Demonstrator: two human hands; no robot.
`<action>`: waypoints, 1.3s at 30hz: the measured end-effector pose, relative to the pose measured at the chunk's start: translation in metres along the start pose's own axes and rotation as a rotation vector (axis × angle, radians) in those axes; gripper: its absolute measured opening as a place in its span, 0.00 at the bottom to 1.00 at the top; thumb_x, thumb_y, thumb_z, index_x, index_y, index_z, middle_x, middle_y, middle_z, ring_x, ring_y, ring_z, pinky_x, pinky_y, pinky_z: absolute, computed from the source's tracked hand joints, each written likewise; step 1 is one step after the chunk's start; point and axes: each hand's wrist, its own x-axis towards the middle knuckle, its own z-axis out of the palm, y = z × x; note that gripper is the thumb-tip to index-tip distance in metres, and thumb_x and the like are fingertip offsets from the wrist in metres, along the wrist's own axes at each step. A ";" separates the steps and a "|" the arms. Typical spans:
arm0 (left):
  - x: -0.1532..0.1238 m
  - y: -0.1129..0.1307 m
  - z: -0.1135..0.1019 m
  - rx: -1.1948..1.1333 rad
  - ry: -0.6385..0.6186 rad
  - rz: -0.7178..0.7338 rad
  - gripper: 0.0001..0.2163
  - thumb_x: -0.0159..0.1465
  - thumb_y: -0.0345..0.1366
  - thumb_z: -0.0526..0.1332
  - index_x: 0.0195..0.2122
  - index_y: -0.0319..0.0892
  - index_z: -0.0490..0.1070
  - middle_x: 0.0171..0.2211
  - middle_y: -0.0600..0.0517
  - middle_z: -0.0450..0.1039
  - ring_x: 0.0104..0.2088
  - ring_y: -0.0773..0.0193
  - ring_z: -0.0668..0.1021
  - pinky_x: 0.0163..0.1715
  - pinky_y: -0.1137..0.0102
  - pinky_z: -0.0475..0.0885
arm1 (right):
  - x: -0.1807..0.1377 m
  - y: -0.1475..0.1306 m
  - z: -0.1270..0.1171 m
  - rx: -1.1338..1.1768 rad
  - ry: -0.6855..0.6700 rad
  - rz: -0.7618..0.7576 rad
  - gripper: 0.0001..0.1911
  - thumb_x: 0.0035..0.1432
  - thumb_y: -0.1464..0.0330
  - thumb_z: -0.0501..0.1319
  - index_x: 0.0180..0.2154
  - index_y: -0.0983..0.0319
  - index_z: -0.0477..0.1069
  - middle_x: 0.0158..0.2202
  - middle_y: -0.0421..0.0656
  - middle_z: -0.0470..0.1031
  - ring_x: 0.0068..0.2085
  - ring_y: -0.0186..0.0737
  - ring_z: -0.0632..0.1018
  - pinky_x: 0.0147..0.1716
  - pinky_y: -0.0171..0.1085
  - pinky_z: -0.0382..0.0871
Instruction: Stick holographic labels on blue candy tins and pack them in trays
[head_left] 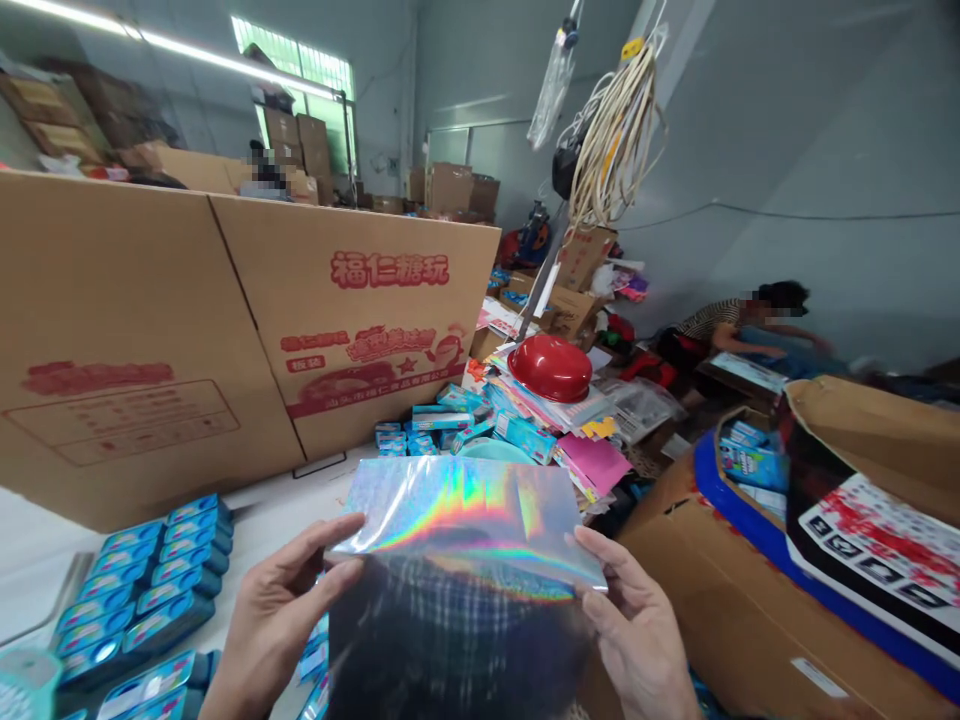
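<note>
Both hands hold a shiny holographic film sheet [465, 505] by its two side edges, in front of my body. Its upper part is silver with rainbow streaks; the lower part is dark and glossy and shows a plaid pattern. My left hand [289, 605] pinches the left edge between thumb and fingers. On the opposite edge, my right hand [637, 620] has a similar pinch. Behind the sheet lie several small blue boxes [525, 435]. Rows of blue containers [180, 570] stand on the white table to the left of my left hand.
A large printed cardboard box [390, 330] stands across the table's back left. Beyond the sheet, a red bowl [551, 367] rests on papers. An open carton [720, 570] with blue packs is at right. Coiled cable [619, 140] hangs overhead. Another person [720, 325] bends at far right.
</note>
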 end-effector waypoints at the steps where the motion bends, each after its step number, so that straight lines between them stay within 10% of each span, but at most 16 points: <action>1: 0.000 0.000 -0.002 0.031 0.016 0.030 0.23 0.51 0.47 0.73 0.48 0.45 0.80 0.37 0.48 0.80 0.33 0.56 0.79 0.33 0.69 0.75 | 0.000 -0.002 0.000 -0.031 -0.013 0.001 0.26 0.48 0.56 0.73 0.49 0.55 0.79 0.43 0.48 0.82 0.37 0.47 0.82 0.36 0.40 0.78; 11: -0.003 -0.014 -0.015 0.382 -0.088 0.399 0.06 0.62 0.40 0.66 0.38 0.49 0.80 0.33 0.50 0.73 0.37 0.59 0.76 0.37 0.71 0.71 | -0.007 0.005 0.004 -0.631 -0.121 -0.280 0.07 0.59 0.61 0.65 0.31 0.56 0.76 0.28 0.40 0.69 0.30 0.39 0.73 0.31 0.35 0.69; 17: -0.007 -0.008 -0.004 0.409 -0.091 0.527 0.03 0.61 0.38 0.66 0.32 0.50 0.81 0.48 0.46 0.76 0.60 0.46 0.69 0.58 0.60 0.65 | -0.008 -0.002 0.008 -0.918 -0.257 -0.448 0.07 0.60 0.64 0.64 0.42 0.55 0.74 0.60 0.47 0.67 0.61 0.56 0.67 0.59 0.51 0.62; 20: -0.016 -0.004 0.013 0.345 -0.355 0.457 0.05 0.63 0.37 0.65 0.34 0.49 0.81 0.40 0.47 0.82 0.45 0.52 0.81 0.47 0.66 0.74 | -0.015 -0.002 0.037 -0.933 -0.522 -0.615 0.23 0.60 0.60 0.65 0.55 0.57 0.67 0.59 0.50 0.70 0.59 0.56 0.69 0.59 0.52 0.61; 25: -0.028 -0.006 0.021 0.387 -0.526 0.434 0.05 0.64 0.34 0.63 0.35 0.48 0.80 0.29 0.51 0.81 0.29 0.63 0.81 0.32 0.76 0.73 | -0.027 0.017 0.072 -0.764 -0.645 -0.638 0.14 0.70 0.64 0.50 0.34 0.59 0.70 0.28 0.41 0.75 0.30 0.39 0.74 0.30 0.37 0.62; 31: -0.030 -0.027 -0.004 0.162 -0.193 0.030 0.10 0.60 0.46 0.67 0.33 0.44 0.78 0.30 0.51 0.77 0.30 0.62 0.78 0.31 0.75 0.73 | -0.025 0.026 0.043 -0.847 -0.632 -0.484 0.15 0.71 0.63 0.51 0.33 0.60 0.68 0.27 0.40 0.72 0.30 0.36 0.73 0.30 0.35 0.58; 35: -0.031 -0.035 0.004 -0.055 -0.472 -0.291 0.30 0.50 0.58 0.70 0.49 0.45 0.78 0.41 0.46 0.79 0.38 0.52 0.79 0.41 0.64 0.77 | -0.022 0.026 0.026 -0.890 -0.678 -0.419 0.17 0.71 0.63 0.51 0.30 0.61 0.68 0.27 0.40 0.72 0.30 0.36 0.72 0.30 0.36 0.56; 39: -0.023 -0.034 0.014 0.152 -0.690 -0.364 0.23 0.61 0.59 0.60 0.44 0.46 0.82 0.44 0.46 0.80 0.49 0.48 0.77 0.55 0.60 0.71 | -0.015 0.037 0.006 -0.786 -0.777 -0.018 0.17 0.68 0.61 0.56 0.28 0.61 0.72 0.26 0.37 0.74 0.30 0.36 0.74 0.31 0.33 0.59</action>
